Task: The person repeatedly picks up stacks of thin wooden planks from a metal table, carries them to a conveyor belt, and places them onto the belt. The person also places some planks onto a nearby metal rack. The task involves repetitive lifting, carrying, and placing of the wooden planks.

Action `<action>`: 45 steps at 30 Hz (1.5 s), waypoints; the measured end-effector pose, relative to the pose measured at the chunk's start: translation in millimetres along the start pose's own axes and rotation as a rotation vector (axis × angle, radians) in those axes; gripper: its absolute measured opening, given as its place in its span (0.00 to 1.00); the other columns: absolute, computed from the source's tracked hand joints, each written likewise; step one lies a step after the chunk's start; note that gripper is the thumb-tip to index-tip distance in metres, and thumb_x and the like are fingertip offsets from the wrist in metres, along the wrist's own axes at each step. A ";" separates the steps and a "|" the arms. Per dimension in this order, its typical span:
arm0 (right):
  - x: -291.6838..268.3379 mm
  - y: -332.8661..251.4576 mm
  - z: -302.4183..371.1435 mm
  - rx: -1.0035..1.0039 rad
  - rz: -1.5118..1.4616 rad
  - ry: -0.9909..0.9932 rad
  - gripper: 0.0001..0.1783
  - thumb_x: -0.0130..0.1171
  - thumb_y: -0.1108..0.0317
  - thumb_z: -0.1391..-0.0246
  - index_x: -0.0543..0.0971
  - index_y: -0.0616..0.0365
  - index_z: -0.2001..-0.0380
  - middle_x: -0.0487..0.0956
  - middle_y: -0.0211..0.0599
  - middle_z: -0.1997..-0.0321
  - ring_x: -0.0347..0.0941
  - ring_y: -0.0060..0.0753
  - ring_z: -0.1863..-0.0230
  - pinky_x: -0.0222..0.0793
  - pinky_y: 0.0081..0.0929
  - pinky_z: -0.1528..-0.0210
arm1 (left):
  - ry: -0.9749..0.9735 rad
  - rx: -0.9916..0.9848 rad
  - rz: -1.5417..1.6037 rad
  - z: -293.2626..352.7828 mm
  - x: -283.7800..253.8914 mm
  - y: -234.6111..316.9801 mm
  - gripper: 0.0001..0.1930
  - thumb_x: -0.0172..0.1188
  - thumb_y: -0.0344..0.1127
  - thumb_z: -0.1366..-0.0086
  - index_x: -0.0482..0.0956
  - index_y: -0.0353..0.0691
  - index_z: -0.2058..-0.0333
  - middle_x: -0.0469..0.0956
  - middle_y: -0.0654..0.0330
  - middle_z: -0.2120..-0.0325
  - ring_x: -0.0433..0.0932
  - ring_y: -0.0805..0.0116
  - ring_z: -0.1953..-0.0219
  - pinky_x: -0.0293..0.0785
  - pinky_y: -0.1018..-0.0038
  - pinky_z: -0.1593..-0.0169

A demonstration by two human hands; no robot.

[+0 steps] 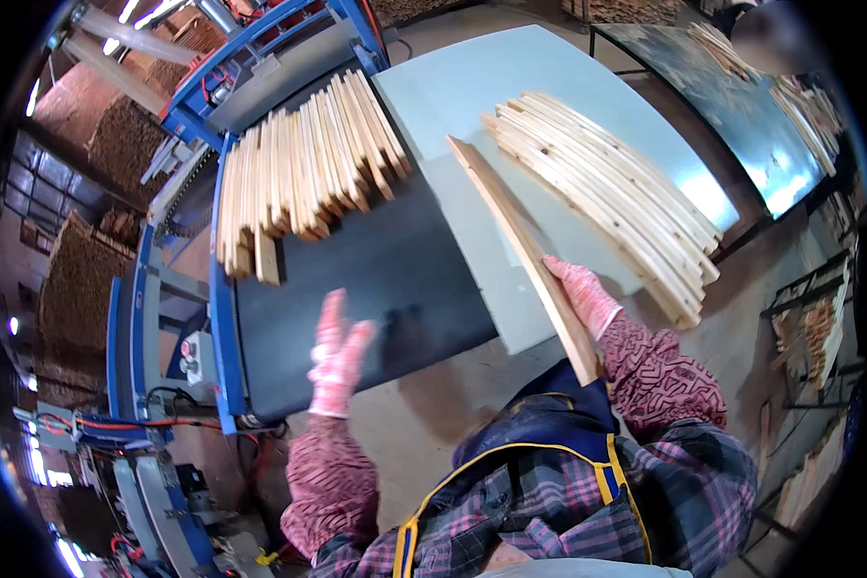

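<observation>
My right hand, in a pink and white work glove, grips a long wooden strip near its close end. That strip stands on edge along the light table, its far end reaching toward the other strips. Over the black conveyor belt my left hand, gloved the same way, is held up with fingers apart and nothing in it. A row of wooden strips lies side by side on the far part of the belt. To the right, several more strips lie together on the table.
A blue machine frame edges the belt on the left, with a control box on it. Another metal table carrying strips stands at the far right, where a person is near. Stacked wood rises at the left.
</observation>
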State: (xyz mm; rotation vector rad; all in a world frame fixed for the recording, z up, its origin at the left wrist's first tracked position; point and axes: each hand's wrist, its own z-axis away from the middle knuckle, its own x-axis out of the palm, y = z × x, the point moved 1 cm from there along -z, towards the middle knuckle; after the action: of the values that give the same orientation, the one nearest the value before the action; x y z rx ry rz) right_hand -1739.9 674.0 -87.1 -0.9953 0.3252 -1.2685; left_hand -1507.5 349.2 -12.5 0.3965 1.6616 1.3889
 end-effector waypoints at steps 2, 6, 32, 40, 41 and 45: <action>-4.6 2.9 -8.3 0.021 -0.186 -0.159 0.21 0.65 0.49 0.43 0.82 0.57 0.60 0.82 0.38 0.65 0.78 0.30 0.67 0.75 0.30 0.66 | -0.228 0.040 0.343 5.7 98.1 13.4 0.41 0.65 0.42 0.34 0.52 0.47 0.27 0.64 0.49 0.35 0.70 0.61 0.40 0.68 0.68 0.38; -26.1 24.8 -22.7 -0.425 0.430 -0.160 0.26 0.60 0.54 0.37 0.76 0.58 0.41 0.82 0.36 0.60 0.78 0.31 0.57 0.75 0.31 0.51 | -0.177 -0.338 0.861 1.8 265.9 55.3 0.42 0.66 0.39 0.35 0.53 0.38 0.29 0.70 0.50 0.40 0.74 0.64 0.45 0.72 0.69 0.42; -86.9 -47.4 13.7 -0.888 2.172 0.101 0.50 0.58 0.63 0.52 0.50 0.64 0.27 0.53 0.54 0.24 0.45 0.53 0.22 0.32 0.57 0.23 | 0.031 -0.291 1.256 13.5 309.3 32.1 0.37 0.61 0.25 0.35 0.55 0.37 0.30 0.78 0.59 0.51 0.78 0.71 0.53 0.77 0.71 0.50; -108.3 -97.1 16.5 -0.989 2.093 0.352 0.49 0.62 0.59 0.50 0.55 0.58 0.28 0.60 0.48 0.27 0.52 0.55 0.26 0.41 0.48 0.24 | -0.101 -0.292 1.248 5.3 304.9 4.2 0.40 0.60 0.25 0.35 0.51 0.40 0.28 0.77 0.59 0.50 0.77 0.71 0.54 0.77 0.73 0.50; -105.1 -103.1 20.1 -0.959 2.103 0.363 0.48 0.62 0.58 0.50 0.55 0.58 0.28 0.59 0.49 0.26 0.51 0.56 0.25 0.41 0.51 0.25 | -0.121 -0.316 1.227 6.1 301.9 4.7 0.40 0.60 0.25 0.35 0.50 0.40 0.28 0.77 0.59 0.50 0.77 0.71 0.53 0.76 0.73 0.49; -110.5 -88.1 9.1 -0.679 2.175 0.325 0.54 0.65 0.50 0.51 0.51 0.56 0.26 0.54 0.52 0.25 0.47 0.58 0.24 0.38 0.52 0.24 | -0.184 -0.323 1.323 6.1 291.3 14.2 0.41 0.61 0.24 0.36 0.50 0.40 0.28 0.77 0.58 0.49 0.77 0.70 0.52 0.76 0.72 0.48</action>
State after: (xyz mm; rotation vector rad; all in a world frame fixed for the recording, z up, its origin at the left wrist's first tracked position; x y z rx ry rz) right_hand -1825.3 780.0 -47.9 -0.3812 1.5627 0.7766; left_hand -1663.7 568.8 -124.3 1.5344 0.8927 2.3767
